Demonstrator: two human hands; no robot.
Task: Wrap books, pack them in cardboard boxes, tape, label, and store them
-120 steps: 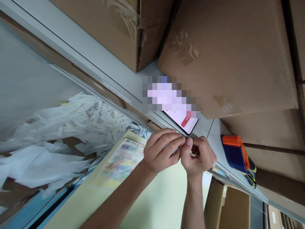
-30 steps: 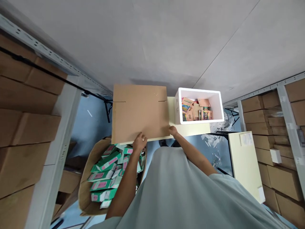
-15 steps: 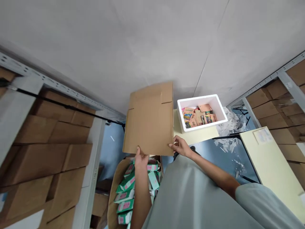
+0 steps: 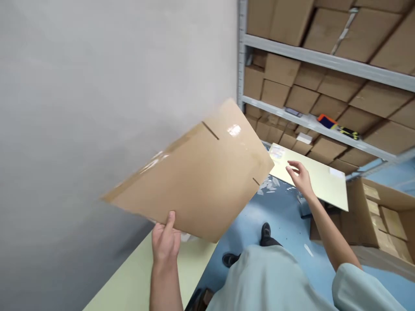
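A flattened cardboard box [image 4: 201, 181] is held up at a tilt in front of me, with slits cut at its far end and shiny clear tape along its left edge. My left hand [image 4: 166, 239] grips its near edge, thumb on top and the other fingers beneath. Apart from the cardboard, my right hand [image 4: 300, 176] hangs in the air with its fingers bent and apart, holding nothing. Below and beyond it is a pale yellow table [image 4: 319, 177]. Part of another pale yellow table [image 4: 136, 276] lies under my left forearm.
Metal shelving [image 4: 324, 58] packed with brown cartons stands ahead and to the right. On one shelf lies an orange-edged device [image 4: 327, 121]. An open carton [image 4: 378, 224] with smaller boxes sits at the right. A grey wall [image 4: 97, 86] rises on the left; plastic scraps [image 4: 269, 185] litter the blue floor.
My view has swung right towards the shelving. The flattened box came along in my left hand and is now tilted. My right hand has let go of its edge and moved away to the right.
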